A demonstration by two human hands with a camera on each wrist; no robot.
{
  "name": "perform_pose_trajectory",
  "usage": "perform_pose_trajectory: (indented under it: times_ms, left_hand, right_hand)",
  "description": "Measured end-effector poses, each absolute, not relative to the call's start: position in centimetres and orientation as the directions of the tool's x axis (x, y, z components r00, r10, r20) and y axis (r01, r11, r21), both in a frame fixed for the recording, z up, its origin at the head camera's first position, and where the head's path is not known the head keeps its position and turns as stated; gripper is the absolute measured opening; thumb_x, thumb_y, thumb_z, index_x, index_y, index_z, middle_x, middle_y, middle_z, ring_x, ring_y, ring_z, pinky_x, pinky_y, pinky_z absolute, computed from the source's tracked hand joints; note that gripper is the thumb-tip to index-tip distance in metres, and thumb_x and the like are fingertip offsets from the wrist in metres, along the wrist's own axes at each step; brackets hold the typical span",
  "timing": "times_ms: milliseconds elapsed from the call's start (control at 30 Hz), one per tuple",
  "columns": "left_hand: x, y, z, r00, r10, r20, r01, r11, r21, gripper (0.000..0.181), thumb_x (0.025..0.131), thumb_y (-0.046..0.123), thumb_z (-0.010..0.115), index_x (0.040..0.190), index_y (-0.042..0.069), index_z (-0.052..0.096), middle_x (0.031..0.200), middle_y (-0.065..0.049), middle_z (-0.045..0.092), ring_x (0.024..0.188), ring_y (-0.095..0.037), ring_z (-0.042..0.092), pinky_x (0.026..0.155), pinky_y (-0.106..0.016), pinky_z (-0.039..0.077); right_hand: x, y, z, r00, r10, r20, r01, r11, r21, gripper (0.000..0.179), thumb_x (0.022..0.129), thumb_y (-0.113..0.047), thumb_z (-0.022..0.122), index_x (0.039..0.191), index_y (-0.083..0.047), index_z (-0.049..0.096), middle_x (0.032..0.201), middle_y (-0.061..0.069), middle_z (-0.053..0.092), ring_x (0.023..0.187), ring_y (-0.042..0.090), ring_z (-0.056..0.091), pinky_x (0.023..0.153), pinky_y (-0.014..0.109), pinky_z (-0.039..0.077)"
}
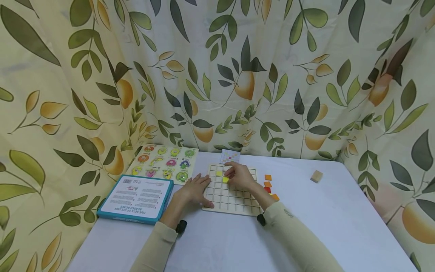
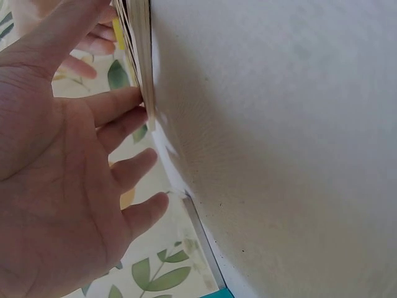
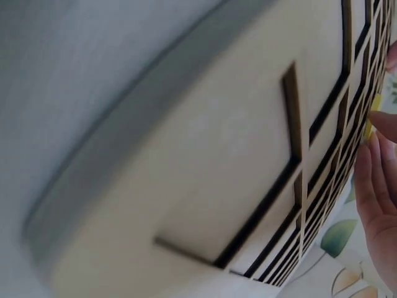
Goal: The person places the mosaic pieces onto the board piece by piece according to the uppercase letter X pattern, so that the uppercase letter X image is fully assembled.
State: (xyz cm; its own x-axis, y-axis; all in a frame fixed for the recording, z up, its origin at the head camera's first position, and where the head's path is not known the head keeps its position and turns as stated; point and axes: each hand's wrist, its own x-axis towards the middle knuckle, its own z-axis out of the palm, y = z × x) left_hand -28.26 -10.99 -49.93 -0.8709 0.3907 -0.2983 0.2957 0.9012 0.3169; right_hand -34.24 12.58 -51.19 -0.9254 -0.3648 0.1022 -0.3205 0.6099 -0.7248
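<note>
A light wooden board with a grid of square slots [image 1: 234, 200] lies in the middle of the white table. One yellow tile [image 1: 219, 173] sits in a slot near its far left. Beside that, my right hand [image 1: 240, 176] reaches over the board, thumb and fingertips pinching a second, brighter yellow tile [image 1: 225, 180]; the fingers partly cover the slots there. My left hand [image 1: 194, 191] is spread along the board's left edge, thumb near the near corner. In the left wrist view its fingers [image 2: 121, 102] touch the board's edge [image 2: 144, 56].
Orange tiles [image 1: 268, 177] and a red tile [image 1: 267, 190] lie right of the board. A small wooden block [image 1: 316, 176] stands farther right. Behind the board is a coloured pattern card [image 1: 229, 156]. At left are a blue-edged box [image 1: 137, 196] and a fruit picture sheet [image 1: 163, 162].
</note>
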Motion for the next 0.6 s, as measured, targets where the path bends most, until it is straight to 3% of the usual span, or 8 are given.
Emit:
perform_pose_trajectory:
  times_ms: [600]
  left_hand:
    - [-28.11, -10.83, -49.88, -0.871, 0.39, -0.299, 0.295, 0.902, 0.317, 0.107, 0.081, 0.061, 0.083, 0.165, 0.016, 0.033, 0.173, -0.001, 0.024, 0.161, -0.03, 0.01, 0.13, -0.055, 0.011]
  right_hand:
    - [-33.76, 12.24, -50.72, -0.948, -0.308, 0.084, -0.263, 0.603, -0.753, 0.068, 0.072, 0.014, 0.082, 0.136, 0.002, 0.063, 0.102, 0.011, 0.077, 0.093, 0.022, 0.073, 0.085, 0.037, 0.062]
